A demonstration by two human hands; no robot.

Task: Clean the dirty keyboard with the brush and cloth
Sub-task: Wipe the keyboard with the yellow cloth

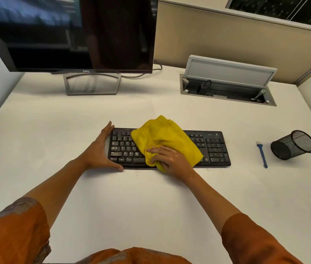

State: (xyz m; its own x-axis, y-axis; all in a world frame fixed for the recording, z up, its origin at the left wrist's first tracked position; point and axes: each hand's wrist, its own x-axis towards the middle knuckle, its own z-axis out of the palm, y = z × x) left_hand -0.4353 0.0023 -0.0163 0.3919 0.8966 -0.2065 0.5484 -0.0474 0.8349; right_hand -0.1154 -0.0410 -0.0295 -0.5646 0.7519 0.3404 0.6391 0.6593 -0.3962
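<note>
A black keyboard [214, 149] lies across the middle of the white desk. A yellow cloth [166, 136] is spread over its central keys, hiding them. My right hand [171, 159] presses on the cloth's near edge, fingers bunching the fabric. My left hand [101, 151] wraps the keyboard's left end, thumb along the front edge and fingers at the far corner. A small blue brush [262, 154] with a white tip lies on the desk to the right of the keyboard, untouched.
A black mesh pen cup [294, 144] lies on its side just right of the brush. A Dell monitor [74, 35] on a grey stand is at the back left. An open cable box [227, 88] sits in the desk at the back right.
</note>
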